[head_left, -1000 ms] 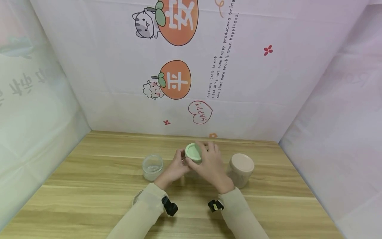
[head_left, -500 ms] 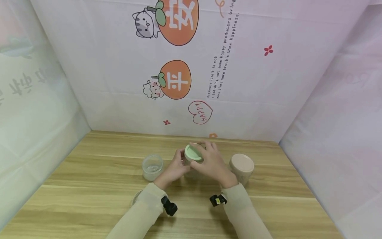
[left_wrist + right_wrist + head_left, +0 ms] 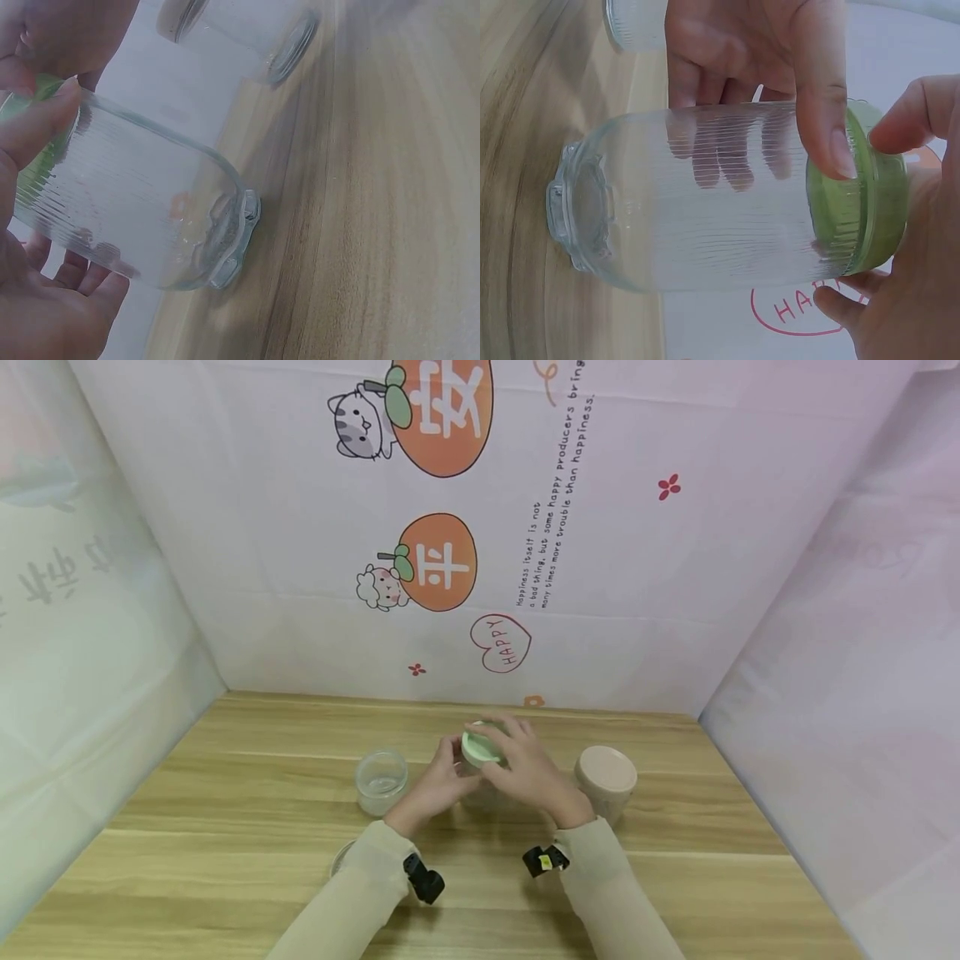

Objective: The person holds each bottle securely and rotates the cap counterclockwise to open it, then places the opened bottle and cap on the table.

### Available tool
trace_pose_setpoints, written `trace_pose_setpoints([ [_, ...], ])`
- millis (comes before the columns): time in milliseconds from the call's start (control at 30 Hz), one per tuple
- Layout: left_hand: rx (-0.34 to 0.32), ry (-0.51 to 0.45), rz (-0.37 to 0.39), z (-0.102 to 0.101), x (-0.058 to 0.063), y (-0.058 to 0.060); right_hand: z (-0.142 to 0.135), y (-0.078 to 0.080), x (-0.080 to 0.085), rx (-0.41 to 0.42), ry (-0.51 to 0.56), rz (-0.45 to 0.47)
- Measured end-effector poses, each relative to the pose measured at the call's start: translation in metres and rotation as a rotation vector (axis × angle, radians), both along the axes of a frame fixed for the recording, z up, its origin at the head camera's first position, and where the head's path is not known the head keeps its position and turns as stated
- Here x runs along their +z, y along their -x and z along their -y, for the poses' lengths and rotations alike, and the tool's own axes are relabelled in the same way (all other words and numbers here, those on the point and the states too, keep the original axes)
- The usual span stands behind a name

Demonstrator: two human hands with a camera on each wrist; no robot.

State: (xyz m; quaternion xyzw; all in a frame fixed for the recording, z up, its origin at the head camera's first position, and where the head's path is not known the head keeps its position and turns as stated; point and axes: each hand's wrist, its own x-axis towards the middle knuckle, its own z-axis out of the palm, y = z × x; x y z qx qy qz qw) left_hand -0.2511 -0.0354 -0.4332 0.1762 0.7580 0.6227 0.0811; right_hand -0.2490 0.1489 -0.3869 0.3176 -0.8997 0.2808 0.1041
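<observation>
In the right wrist view a clear ribbed glass jar (image 3: 727,232) stands with its footed base close over the wooden table. A green lid (image 3: 881,217) sits on its mouth. My left hand (image 3: 438,787) grips the jar's upper part from the left, fingers behind the glass and thumb near the lid's edge. From above and the right, my right hand (image 3: 534,774) grips the lid, its fingers and thumb around the rim. The head view shows part of the lid's pale green top between the fingers; most of the jar beneath is hidden by my hands.
Left of my hands stands a lidless glass jar (image 3: 381,787). A round, thin-rimmed object (image 3: 339,860) lies partly under my left sleeve. To the right is a jar with a beige lid (image 3: 606,770). White printed cloth (image 3: 600,668) walls in the table's back and sides.
My right hand has turned on the green lid, its fingers reaching further left across the top and its wrist swinging a little to the right. My left hand keeps its hold on the jar.
</observation>
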Motion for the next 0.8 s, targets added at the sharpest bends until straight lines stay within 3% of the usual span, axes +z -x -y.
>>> trace_pose_setpoints([
  [267,-0.01,-0.004,-0.005,0.001,-0.001,0.0,0.004,-0.001,-0.001,-0.033,0.045,-0.023],
  [500,-0.048,-0.048,-0.021,0.002,-0.003,0.002,0.015,-0.009,0.001,-0.173,0.017,-0.118],
  [800,-0.001,-0.04,0.019,0.0,-0.001,0.0,0.023,-0.014,-0.003,-0.367,0.001,-0.267],
])
